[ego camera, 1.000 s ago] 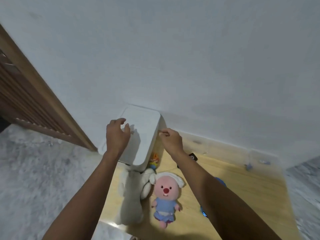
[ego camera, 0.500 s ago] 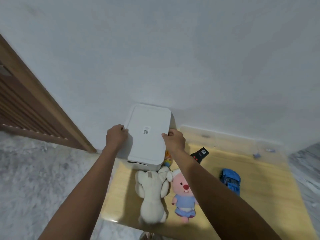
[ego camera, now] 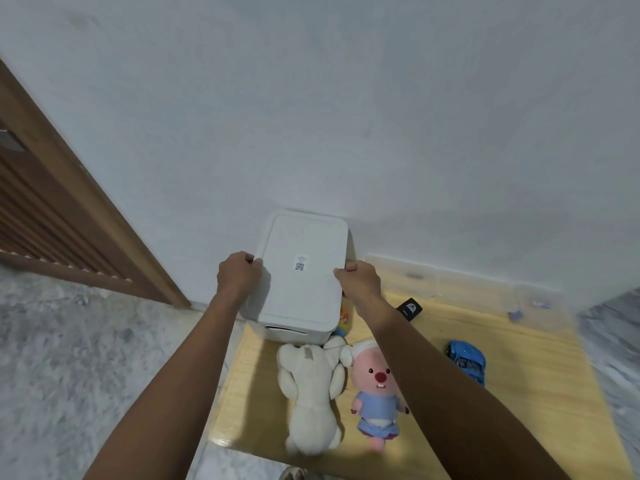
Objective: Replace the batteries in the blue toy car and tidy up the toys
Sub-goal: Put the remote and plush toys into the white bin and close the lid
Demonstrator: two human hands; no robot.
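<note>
between the left hand (ego camera: 238, 274) and right hand (ego camera: 360, 280), each grip curled on its edges, sits the white box (ego camera: 300, 271).

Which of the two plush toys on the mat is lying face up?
The pink-faced plush in the blue outfit, right of the white plush. Its red nose and eyes show; the white one shows no face.

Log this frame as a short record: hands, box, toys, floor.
left hand: grips the left edge of the lid
right hand: grips the right edge of the lid
white box: against the wall, lid on
toys: white plush, pink plush, blue car, all on the mat
mat: wooden, yellow
</note>
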